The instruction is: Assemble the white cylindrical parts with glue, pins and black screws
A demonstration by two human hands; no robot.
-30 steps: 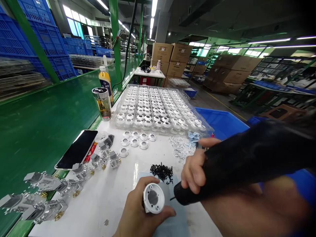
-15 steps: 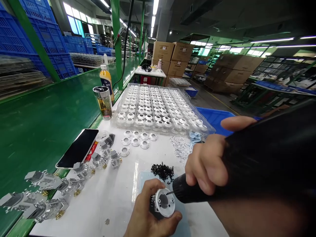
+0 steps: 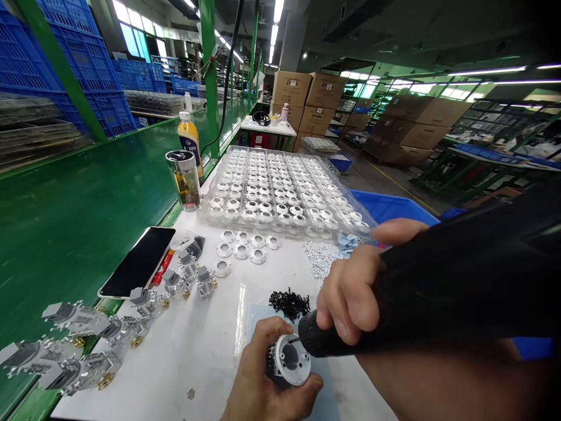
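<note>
Low in the middle of the head view, my left hand [image 3: 267, 374] grips a round white plastic housing [image 3: 293, 365], its open face turned up toward the right. My right hand [image 3: 355, 292] wraps round a black electric screwdriver [image 3: 324, 336]. The driver's thin bit meets the upper rim area of the housing; whether a screw sits under it I cannot make out. Just behind the housing lies a heap of small black screws [image 3: 289, 303] on a pale blue sheet. White screws [image 3: 319, 258] are spread farther back, beside a crumpled blue cloth [image 3: 348, 243].
A clear tray [image 3: 280, 228] of white rings spans the back of the table, with several loose rings [image 3: 241, 251] before it. Grey-and-clear assemblies [image 3: 79, 321], a phone [image 3: 138, 263], a glass tumbler [image 3: 184, 181] and a juice bottle [image 3: 189, 137] stand left. A blue bin [image 3: 390, 207] is right.
My right hand and the screwdriver have shifted slightly left, and less of the bit shows at the housing. My left hand and the housing stay nearly still.
</note>
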